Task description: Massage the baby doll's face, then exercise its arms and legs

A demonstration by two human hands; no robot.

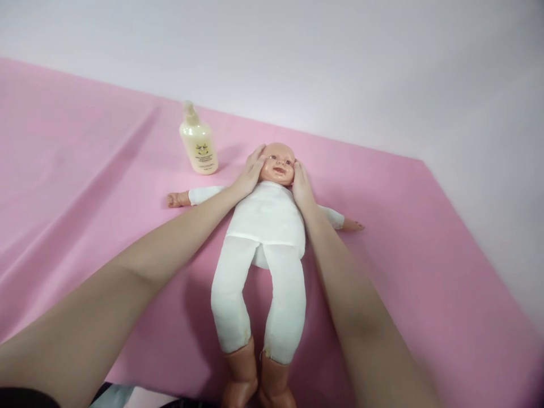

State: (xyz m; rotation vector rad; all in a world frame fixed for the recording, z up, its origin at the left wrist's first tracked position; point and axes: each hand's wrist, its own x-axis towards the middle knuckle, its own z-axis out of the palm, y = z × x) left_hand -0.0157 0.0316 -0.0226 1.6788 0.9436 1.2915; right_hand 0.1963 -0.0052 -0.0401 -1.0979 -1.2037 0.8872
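Pale, plain background [340,68] lies beyond a worktop [403,283] covered in smooth pink material, with long folds at the far left. Fingers of the left hand [250,173] are extended flat against one side of the head of a doll [272,212]; fingers of the right hand [301,184] are likewise extended along the opposite side. Neither set is curled into a grip; the head sits between the two palms. Doll lies on its back on the worktop, face up, head toward the far edge, feet toward the person. It wears a white top and white leggings; its arms are spread to either side, partly covered by the person's forearms. Near the left hand, not touching it, a pale yellow pump bottle [199,144] stands upright; its label carries dark print, too small to read. At the lower left corner a dark band [28,398] crosses the left forearm. Items below the near edge cannot be identified.
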